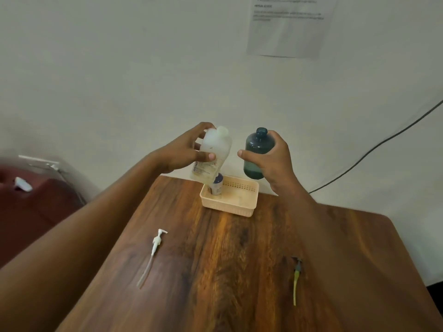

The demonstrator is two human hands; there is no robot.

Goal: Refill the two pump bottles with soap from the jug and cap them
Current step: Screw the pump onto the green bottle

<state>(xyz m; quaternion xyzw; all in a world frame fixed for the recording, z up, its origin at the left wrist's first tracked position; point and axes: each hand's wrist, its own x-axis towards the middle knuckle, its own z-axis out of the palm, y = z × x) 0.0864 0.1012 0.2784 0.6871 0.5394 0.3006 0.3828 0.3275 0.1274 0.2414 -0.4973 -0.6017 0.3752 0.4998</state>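
My left hand grips a translucent white jug of pale soap, lifted above the table and tilted slightly right, its cap on. My right hand holds a dark teal bottle upright in the air, its neck open with no pump. A smaller bottle with a white label stands in the left end of a beige basket, partly hidden by the jug. A white pump with its tube lies on the table at the left. A dark pump with a yellow tube lies at the right.
The wooden table meets a white wall behind the basket. A black cable runs down the wall at the right. A dark red seat with a small white object sits to the left of the table. A paper sheet hangs on the wall.
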